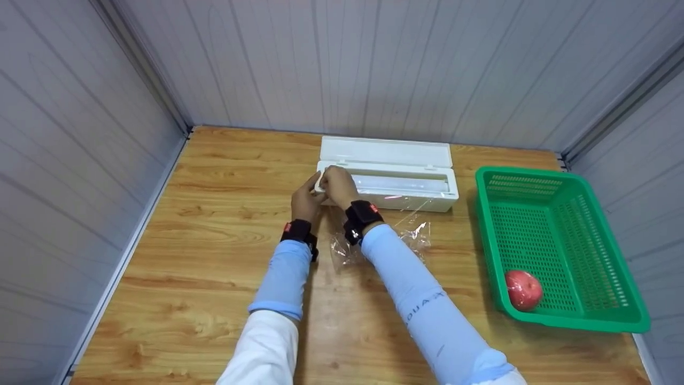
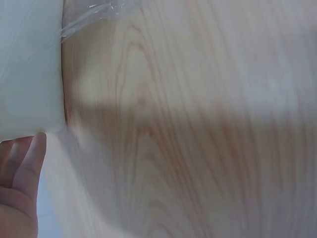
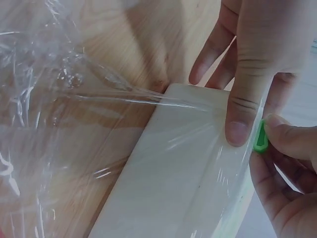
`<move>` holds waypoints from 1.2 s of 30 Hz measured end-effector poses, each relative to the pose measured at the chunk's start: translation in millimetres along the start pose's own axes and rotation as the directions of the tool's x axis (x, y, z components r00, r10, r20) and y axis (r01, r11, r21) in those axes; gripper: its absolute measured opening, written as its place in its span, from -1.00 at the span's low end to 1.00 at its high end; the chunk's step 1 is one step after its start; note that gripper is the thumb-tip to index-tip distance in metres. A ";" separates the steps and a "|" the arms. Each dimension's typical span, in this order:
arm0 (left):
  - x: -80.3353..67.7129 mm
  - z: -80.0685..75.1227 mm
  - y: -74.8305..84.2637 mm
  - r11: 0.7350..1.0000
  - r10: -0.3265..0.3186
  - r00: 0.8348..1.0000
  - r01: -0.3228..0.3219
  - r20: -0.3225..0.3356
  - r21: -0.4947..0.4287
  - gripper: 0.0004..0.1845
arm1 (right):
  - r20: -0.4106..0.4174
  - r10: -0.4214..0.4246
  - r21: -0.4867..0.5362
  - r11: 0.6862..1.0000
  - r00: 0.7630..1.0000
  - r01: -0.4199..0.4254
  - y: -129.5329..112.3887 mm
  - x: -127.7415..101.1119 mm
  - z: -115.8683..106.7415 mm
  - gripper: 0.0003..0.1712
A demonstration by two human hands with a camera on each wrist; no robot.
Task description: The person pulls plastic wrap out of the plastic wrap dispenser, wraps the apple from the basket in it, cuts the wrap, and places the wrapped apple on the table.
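The wooden table bears the open white dispenser box, film trailing out in front; the left hand steadies its left end, thumb pressing; the right hand pinches the green slider there, apparently for cutting.

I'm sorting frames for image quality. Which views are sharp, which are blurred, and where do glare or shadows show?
Head view: sharp and evenly lit, faint sheen on the wooden table, soft shadow beside the green plastic basket. Left wrist view: soft and washed out, wood grain smeared, a broad shadow band across the middle. Right wrist view: close and mostly clear, bright streaks of glare on the clear plastic film.
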State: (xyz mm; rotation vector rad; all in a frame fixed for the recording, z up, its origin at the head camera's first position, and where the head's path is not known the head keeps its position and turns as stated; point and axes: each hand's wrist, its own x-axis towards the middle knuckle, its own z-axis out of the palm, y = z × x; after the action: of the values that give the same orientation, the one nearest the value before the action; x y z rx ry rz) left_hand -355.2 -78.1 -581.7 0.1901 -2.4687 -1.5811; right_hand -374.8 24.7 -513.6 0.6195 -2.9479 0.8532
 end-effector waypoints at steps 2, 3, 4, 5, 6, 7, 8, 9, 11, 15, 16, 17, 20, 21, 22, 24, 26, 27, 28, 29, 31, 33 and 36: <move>-0.4 0.2 0.7 1.000 0.007 1.000 -0.007 -0.001 0.021 -0.40 | -0.002 -0.005 -0.009 1.000 1.000 0.005 0.6 -0.6 -0.7 -0.92; -0.6 0.3 1.1 0.999 0.007 1.000 -0.007 -0.002 0.033 -0.40 | -0.003 -0.012 -0.019 1.000 1.000 0.012 1.0 -0.6 -0.9 -0.92; -0.9 0.4 1.6 0.999 0.005 1.000 -0.005 -0.002 0.040 -0.40 | -0.002 -0.018 -0.028 0.999 1.000 0.017 1.5 -0.7 -0.9 -0.93; -0.9 0.6 1.5 0.999 0.001 1.000 -0.001 -0.002 0.051 -0.39 | 0.003 -0.020 -0.035 0.999 1.000 0.020 2.0 -0.7 -0.8 -0.93; -0.9 0.8 1.4 0.998 -0.005 1.000 0.005 0.000 0.058 -0.39 | 0.005 -0.023 -0.042 0.999 1.000 0.023 2.5 -0.7 -0.7 -0.93; -0.8 0.8 1.3 0.998 -0.010 1.000 0.010 0.003 0.056 -0.39 | 0.008 -0.022 -0.046 0.999 1.000 0.022 2.8 -0.7 -0.7 -0.93; -0.8 0.7 1.1 0.998 -0.014 1.000 0.014 0.005 0.056 -0.38 | 0.009 -0.023 -0.051 0.998 1.000 0.024 3.1 -0.4 -0.7 -0.93; -0.6 0.5 0.9 0.999 -0.017 1.000 0.017 0.006 0.051 -0.38 | 0.012 -0.024 -0.056 0.998 1.000 0.025 3.3 -0.2 -0.7 -0.93; -0.2 0.1 0.0 0.999 -0.020 1.000 0.020 0.007 0.036 -0.37 | 0.017 -0.025 -0.059 0.998 1.000 0.026 3.7 0.3 -1.0 -0.93; -0.4 -0.7 0.7 0.999 -0.030 1.000 0.030 0.004 -0.013 -0.37 | 0.022 -0.035 -0.052 0.998 0.999 0.036 4.2 0.6 -2.5 -0.93; -0.5 -0.6 1.4 0.999 -0.037 0.999 0.037 0.005 -0.021 -0.37 | 0.023 -0.034 -0.040 0.999 0.999 0.034 4.5 0.4 -3.0 -0.93; -0.8 -0.5 2.2 0.999 -0.044 0.999 0.044 0.006 -0.030 -0.37 | 0.023 -0.031 -0.031 0.999 0.999 0.032 5.0 0.2 -3.4 -0.93; -1.6 0.1 5.6 0.998 -0.055 0.998 0.055 0.010 -0.038 -0.36 | 0.019 -0.021 -0.007 1.000 1.000 0.021 6.5 -0.2 -4.7 -0.93; -1.7 0.2 6.7 0.997 -0.058 0.998 0.058 0.011 -0.040 -0.36 | 0.017 -0.018 -0.002 1.000 1.000 0.018 7.1 -0.1 -4.9 -0.93; -1.7 0.4 7.4 0.997 -0.061 0.998 0.061 0.010 -0.042 -0.36 | 0.015 -0.018 0.002 1.000 1.000 0.018 7.6 -0.1 -5.1 -0.92; -1.8 0.5 8.5 0.997 -0.065 0.998 0.066 0.008 -0.050 -0.36 | 0.010 -0.023 0.000 1.000 1.000 0.023 8.4 0.1 -5.3 -0.91; -1.6 0.4 8.8 0.996 -0.071 0.997 0.071 0.005 -0.055 -0.36 | 0.007 -0.031 0.008 0.999 0.999 0.031 9.0 0.2 -5.2 -0.92; -1.4 0.3 8.7 0.995 -0.075 0.997 0.075 0.005 -0.060 -0.35 | 0.006 -0.036 0.010 0.999 0.999 0.036 9.2 0.2 -5.0 -0.92; -1.4 0.3 8.6 0.995 -0.074 0.997 0.074 0.004 -0.062 -0.35 | 0.004 -0.041 0.014 0.999 0.999 0.041 9.5 0.3 -4.8 -0.91; -1.3 0.1 8.6 0.996 -0.072 0.997 0.072 0.004 -0.061 -0.35 | 0.003 -0.043 0.018 0.999 0.999 0.043 9.8 0.2 -4.6 -0.91; -1.0 -0.2 8.1 0.998 -0.056 0.998 0.056 -0.001 -0.037 -0.35 | 0.001 -0.046 0.027 0.999 0.999 0.046 10.5 -0.2 -4.3 -0.91; -0.9 -0.4 7.2 0.999 -0.039 0.999 0.039 -0.004 -0.014 -0.35 | 0.002 -0.046 0.030 0.998 0.999 0.046 11.4 -0.9 -4.0 -0.90; -1.5 -1.1 6.6 1.000 -0.020 1.000 0.020 -0.008 -0.010 -0.35 | -0.003 -0.051 0.029 0.998 0.999 0.051 12.6 -2.5 -3.9 -0.89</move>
State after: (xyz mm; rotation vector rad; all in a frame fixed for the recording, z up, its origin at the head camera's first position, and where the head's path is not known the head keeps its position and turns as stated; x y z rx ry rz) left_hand -353.5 -75.9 -575.4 0.2200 -2.4596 -1.5974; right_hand -377.5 37.4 -517.0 0.6920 -2.9085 0.8937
